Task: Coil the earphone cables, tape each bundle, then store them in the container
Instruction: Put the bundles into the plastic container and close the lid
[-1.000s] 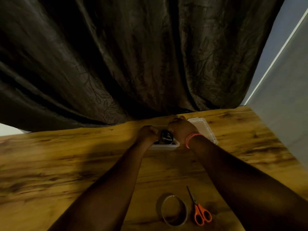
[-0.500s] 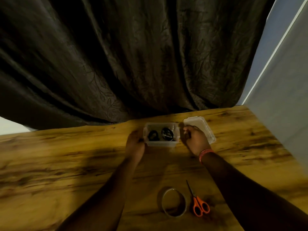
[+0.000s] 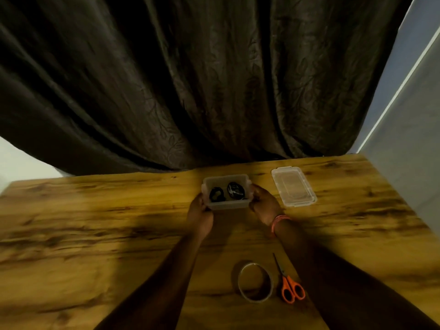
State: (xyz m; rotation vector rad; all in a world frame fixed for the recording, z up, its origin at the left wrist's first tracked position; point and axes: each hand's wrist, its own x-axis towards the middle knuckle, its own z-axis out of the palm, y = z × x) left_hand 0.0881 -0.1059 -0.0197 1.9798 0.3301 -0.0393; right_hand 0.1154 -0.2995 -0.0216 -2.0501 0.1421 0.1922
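Observation:
A small clear plastic container (image 3: 226,205) stands near the far edge of the wooden table (image 3: 95,234). Inside it lie two black coiled earphone bundles, one on the left (image 3: 216,195) and one on the right (image 3: 235,191). My left hand (image 3: 199,216) grips the container's left side. My right hand (image 3: 264,206), with an orange band at the wrist, grips its right side. The container's clear lid (image 3: 294,186) lies flat on the table to the right, apart from my right hand.
A roll of clear tape (image 3: 256,281) and orange-handled scissors (image 3: 289,284) lie on the near part of the table between my forearms. A dark curtain (image 3: 202,79) hangs behind the table. A pale wall (image 3: 409,151) borders the right side.
Both hands came off the top of the container and moved to its sides. My right hand left the lid's edge and now grips the container. The bundles inside are uncovered.

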